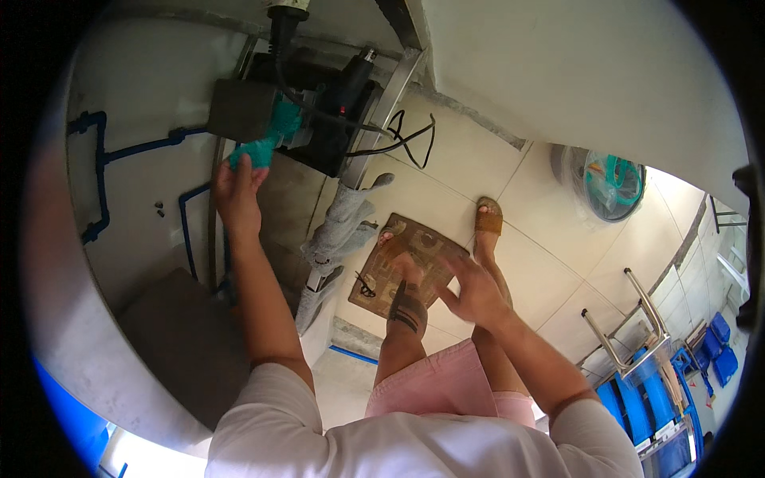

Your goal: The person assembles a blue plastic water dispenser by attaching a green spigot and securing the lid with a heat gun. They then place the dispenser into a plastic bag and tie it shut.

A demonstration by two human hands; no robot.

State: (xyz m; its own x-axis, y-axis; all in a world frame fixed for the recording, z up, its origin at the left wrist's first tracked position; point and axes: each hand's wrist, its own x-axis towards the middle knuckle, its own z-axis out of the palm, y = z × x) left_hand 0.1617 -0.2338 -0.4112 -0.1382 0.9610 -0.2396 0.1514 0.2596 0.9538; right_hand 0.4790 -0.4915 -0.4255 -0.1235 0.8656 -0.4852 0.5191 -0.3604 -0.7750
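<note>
One metal-edged counter, one patterned brown mat, one grey box at counter's left edge, of two hands the right hand loosely spread, empty, left hand pinching one crinkled teal piece by counter's near left corner

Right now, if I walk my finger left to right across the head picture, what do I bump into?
Blue wall pipe, left hand with crumpled teal material, gray towel, brown patterned mat, brown sandal, plastic-lined round container, blue seat-like pieces.
</note>
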